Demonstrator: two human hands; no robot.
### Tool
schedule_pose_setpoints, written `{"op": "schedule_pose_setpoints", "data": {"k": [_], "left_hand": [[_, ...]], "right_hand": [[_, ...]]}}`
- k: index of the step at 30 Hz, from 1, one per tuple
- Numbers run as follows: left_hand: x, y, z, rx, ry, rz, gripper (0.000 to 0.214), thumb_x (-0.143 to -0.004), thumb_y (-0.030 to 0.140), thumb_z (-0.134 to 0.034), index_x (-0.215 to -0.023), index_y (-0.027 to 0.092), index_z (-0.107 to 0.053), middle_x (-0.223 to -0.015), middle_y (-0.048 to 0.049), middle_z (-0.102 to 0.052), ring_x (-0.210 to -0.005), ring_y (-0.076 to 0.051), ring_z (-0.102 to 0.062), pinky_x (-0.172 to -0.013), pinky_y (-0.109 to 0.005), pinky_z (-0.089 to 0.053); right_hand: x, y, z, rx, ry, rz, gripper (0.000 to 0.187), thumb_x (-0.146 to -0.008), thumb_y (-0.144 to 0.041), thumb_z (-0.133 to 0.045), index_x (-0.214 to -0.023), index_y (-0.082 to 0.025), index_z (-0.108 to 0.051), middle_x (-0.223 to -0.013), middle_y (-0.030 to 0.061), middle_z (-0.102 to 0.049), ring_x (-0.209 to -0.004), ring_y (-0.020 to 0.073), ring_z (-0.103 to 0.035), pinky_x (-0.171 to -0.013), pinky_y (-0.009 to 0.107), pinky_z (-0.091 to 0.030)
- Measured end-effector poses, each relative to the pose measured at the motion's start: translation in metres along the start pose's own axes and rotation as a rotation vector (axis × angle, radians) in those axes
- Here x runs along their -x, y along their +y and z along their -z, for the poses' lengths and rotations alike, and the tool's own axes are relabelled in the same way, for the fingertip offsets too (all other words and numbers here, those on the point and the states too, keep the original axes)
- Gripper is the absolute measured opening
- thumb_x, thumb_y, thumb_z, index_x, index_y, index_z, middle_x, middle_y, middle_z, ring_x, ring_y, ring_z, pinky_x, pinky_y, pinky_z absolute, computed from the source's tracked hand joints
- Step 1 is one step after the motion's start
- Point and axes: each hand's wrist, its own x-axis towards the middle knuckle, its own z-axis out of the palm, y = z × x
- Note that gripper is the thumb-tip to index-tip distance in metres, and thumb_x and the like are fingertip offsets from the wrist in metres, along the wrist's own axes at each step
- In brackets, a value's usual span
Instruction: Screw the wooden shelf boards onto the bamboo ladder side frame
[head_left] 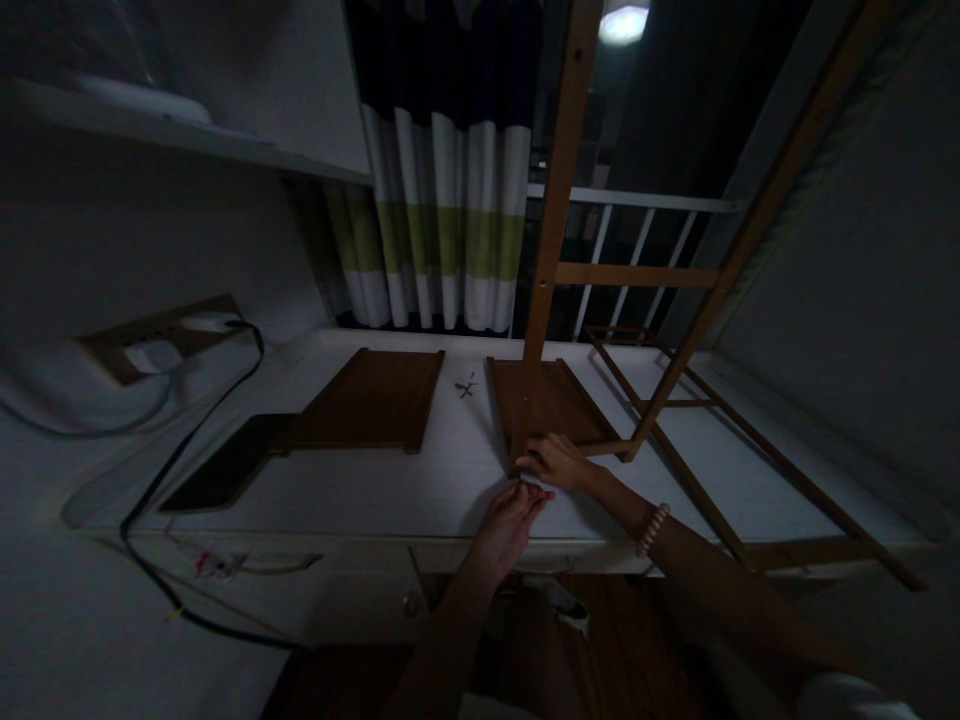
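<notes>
A tall wooden ladder-like frame [553, 190] stands upright on the white desktop, its near post coming down by my hands. My right hand [556, 462] is curled at the foot of that post, with its fingers around the wood. Just below it, my left hand [504, 528] is closed, its fingertips meeting by a small pale and reddish thing [534, 484] too dim to name. Behind my hands, a brown wooden panel [566, 395] lies flat behind the post. Several small screws [466, 386] lie loose to its left.
Another wooden panel [375, 398] lies on the left, overlapping a dark flat tablet-like object [229, 465]. A second wooden frame [690, 480] lies on the desktop [457, 480] at right. A black cable [199, 430] runs down from the wall socket [161, 340]. Curtains [450, 220] hang behind.
</notes>
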Motion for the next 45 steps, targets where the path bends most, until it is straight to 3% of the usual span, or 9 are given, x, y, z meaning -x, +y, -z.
{"op": "schedule_pose_setpoints", "data": {"k": [5, 9, 18, 26, 30, 34, 38, 45], "left_hand": [[0.000, -0.002, 0.001, 0.097, -0.001, -0.015, 0.009, -0.063, 0.017, -0.063, -0.067, 0.009, -0.062, -0.074, -0.0046, -0.063, -0.081, -0.013, -0.057, -0.091, -0.029, -0.032], [0.001, -0.001, 0.000, 0.133, 0.052, 0.035, 0.006, -0.065, 0.015, -0.061, -0.068, 0.010, -0.062, -0.074, -0.0039, -0.063, -0.079, -0.014, -0.058, -0.083, -0.025, -0.038], [0.004, -0.003, -0.009, 0.035, 0.141, 0.041, 0.017, -0.058, 0.025, -0.068, -0.062, 0.011, -0.058, -0.065, -0.0027, -0.063, -0.076, -0.017, -0.060, -0.083, -0.029, -0.038], [0.004, -0.002, -0.008, -0.103, 0.147, 0.015, 0.025, -0.055, 0.032, -0.069, -0.057, 0.011, -0.054, -0.057, -0.0009, -0.058, -0.068, -0.015, -0.059, -0.080, -0.031, -0.039], [0.005, 0.004, -0.006, -0.201, 0.122, 0.009, 0.027, -0.055, 0.034, -0.068, -0.055, 0.011, -0.054, -0.054, -0.0005, -0.055, -0.056, -0.011, -0.054, -0.069, -0.029, -0.042], [0.005, 0.016, -0.003, -0.354, 0.063, 0.089, 0.026, -0.058, 0.033, -0.067, -0.055, 0.010, -0.055, -0.054, -0.0021, -0.055, -0.048, -0.009, -0.050, -0.055, -0.025, -0.039], [0.003, 0.026, 0.001, -0.384, 0.000, 0.178, 0.021, -0.058, 0.028, -0.067, -0.058, 0.009, -0.056, -0.057, -0.0038, -0.057, -0.051, -0.009, -0.051, -0.057, -0.025, -0.038], [-0.002, 0.029, 0.008, -0.392, -0.101, 0.191, 0.017, -0.061, 0.025, -0.065, -0.059, 0.011, -0.055, -0.060, -0.0043, -0.059, -0.054, -0.010, -0.052, -0.059, -0.026, -0.037]], "right_hand": [[0.001, 0.002, -0.002, 0.033, 0.025, 0.002, 0.031, -0.082, -0.040, -0.035, -0.086, -0.018, -0.057, -0.082, 0.0053, -0.062, -0.079, 0.0154, -0.056, -0.063, 0.022, -0.032], [0.002, 0.001, -0.002, 0.044, 0.010, 0.005, 0.033, -0.082, -0.040, -0.034, -0.086, -0.018, -0.057, -0.082, 0.0057, -0.062, -0.078, 0.0155, -0.056, -0.063, 0.022, -0.032], [0.002, 0.001, -0.002, 0.012, 0.012, 0.013, 0.031, -0.082, -0.039, -0.035, -0.086, -0.016, -0.056, -0.084, 0.0063, -0.061, -0.078, 0.0140, -0.056, -0.061, 0.021, -0.031], [0.002, 0.002, -0.005, 0.044, 0.025, 0.001, 0.034, -0.083, -0.041, -0.033, -0.088, -0.017, -0.056, -0.082, 0.0072, -0.063, -0.077, 0.0162, -0.058, -0.061, 0.023, -0.032], [0.004, 0.000, -0.002, 0.046, 0.024, 0.022, 0.034, -0.083, -0.041, -0.033, -0.089, -0.017, -0.056, -0.082, 0.0074, -0.063, -0.078, 0.0169, -0.058, -0.059, 0.022, -0.032], [0.004, -0.001, 0.001, 0.034, 0.018, 0.028, 0.034, -0.083, -0.041, -0.032, -0.086, -0.017, -0.056, -0.083, 0.0064, -0.062, -0.077, 0.0159, -0.058, -0.058, 0.022, -0.032], [0.004, -0.002, 0.001, 0.041, 0.016, 0.021, 0.034, -0.083, -0.041, -0.031, -0.086, -0.017, -0.055, -0.083, 0.0064, -0.062, -0.077, 0.0157, -0.058, -0.058, 0.022, -0.031], [0.006, -0.004, 0.003, 0.026, 0.031, 0.021, 0.031, -0.083, -0.038, -0.032, -0.086, -0.017, -0.055, -0.082, 0.0066, -0.063, -0.077, 0.0156, -0.058, -0.060, 0.022, -0.032]]}}
